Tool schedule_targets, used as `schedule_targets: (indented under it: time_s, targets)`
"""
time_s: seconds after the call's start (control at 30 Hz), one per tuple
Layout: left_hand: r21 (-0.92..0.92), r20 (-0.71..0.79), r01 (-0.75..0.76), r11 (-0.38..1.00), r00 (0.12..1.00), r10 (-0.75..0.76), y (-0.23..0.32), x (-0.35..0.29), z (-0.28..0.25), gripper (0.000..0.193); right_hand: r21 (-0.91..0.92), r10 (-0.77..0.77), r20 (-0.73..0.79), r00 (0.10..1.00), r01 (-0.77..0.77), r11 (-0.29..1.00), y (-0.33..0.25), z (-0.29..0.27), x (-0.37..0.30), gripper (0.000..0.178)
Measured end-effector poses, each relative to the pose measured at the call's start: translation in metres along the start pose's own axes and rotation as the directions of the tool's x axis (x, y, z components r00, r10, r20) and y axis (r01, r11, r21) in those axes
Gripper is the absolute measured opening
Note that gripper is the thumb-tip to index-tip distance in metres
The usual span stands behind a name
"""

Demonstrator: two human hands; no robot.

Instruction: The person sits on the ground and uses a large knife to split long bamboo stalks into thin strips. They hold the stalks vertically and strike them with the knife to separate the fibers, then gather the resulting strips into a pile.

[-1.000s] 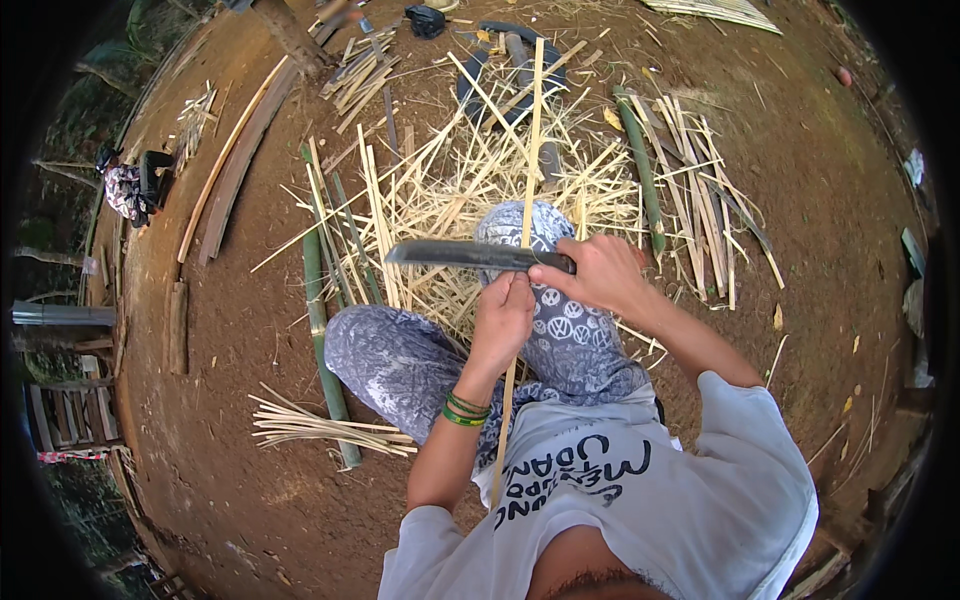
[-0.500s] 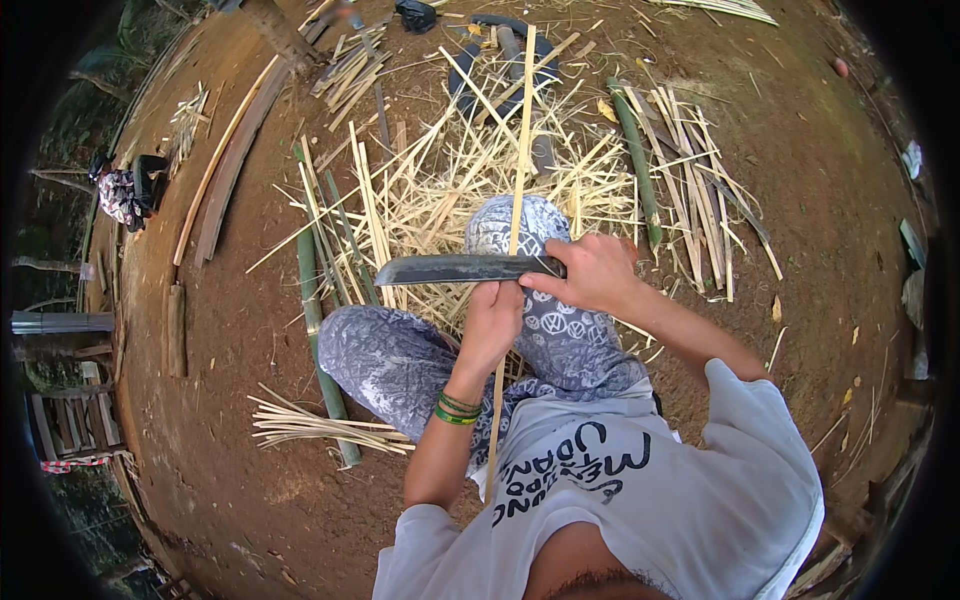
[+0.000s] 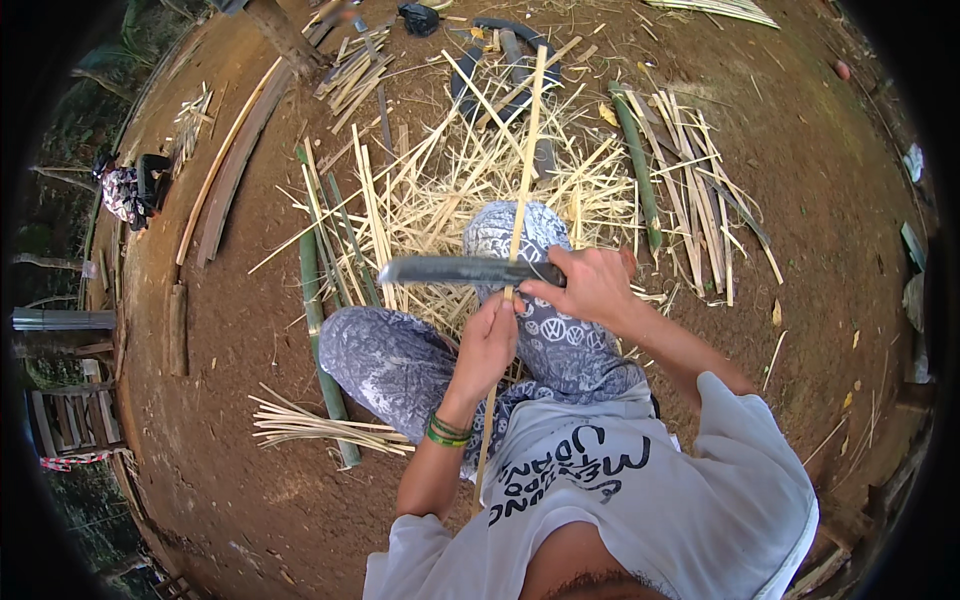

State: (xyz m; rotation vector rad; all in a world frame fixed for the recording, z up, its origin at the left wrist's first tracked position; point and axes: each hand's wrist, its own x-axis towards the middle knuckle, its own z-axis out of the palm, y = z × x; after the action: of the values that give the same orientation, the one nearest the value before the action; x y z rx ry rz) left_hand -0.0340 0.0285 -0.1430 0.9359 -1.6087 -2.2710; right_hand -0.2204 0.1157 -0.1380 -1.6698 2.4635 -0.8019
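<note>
A long pale bamboo strip runs from beyond my raised knee back along my body. My left hand, with green bands at its wrist, pinches the strip just below the blade. My right hand is closed at the near end of a machete, whose handle is hidden under the fingers. The dark, broad blade lies crosswise over the strip and points left; its outer end is slightly blurred. Both hands are close together above my patterned trouser leg.
A heap of bamboo shavings spreads beyond my knees. Green bamboo poles lie at left and right, beside split strips. A bundle of thin strips rests near my left knee. A wooden post stands at far left.
My left hand has slid slightly toward my body and the strip has drawn back with it. The machete stays across the strip, its blade a little turned.
</note>
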Motion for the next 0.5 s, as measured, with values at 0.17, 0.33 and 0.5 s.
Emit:
schedule_targets:
  time_s: [0.17,0.33,0.5]
  targets:
    - [-0.023,0.022,0.025,0.999,0.999,-0.025,-0.008,-0.029,0.001,0.022,0.016,0.052,0.046,0.998,-0.053,0.998,0.003,-0.003,-0.005,0.058]
    - [0.089,0.01,-0.01,0.996,1.0,0.01,-0.015,-0.052,-0.005,0.022,0.027,0.049,-0.007,0.999,-0.049,0.998,0.005,0.002,-0.008,0.059]
    - [0.161,-0.026,-0.032,0.986,0.999,0.037,-0.021,-0.078,-0.007,0.021,0.028,0.019,0.007,1.0,-0.02,0.999,0.005,0.002,-0.013,0.061]
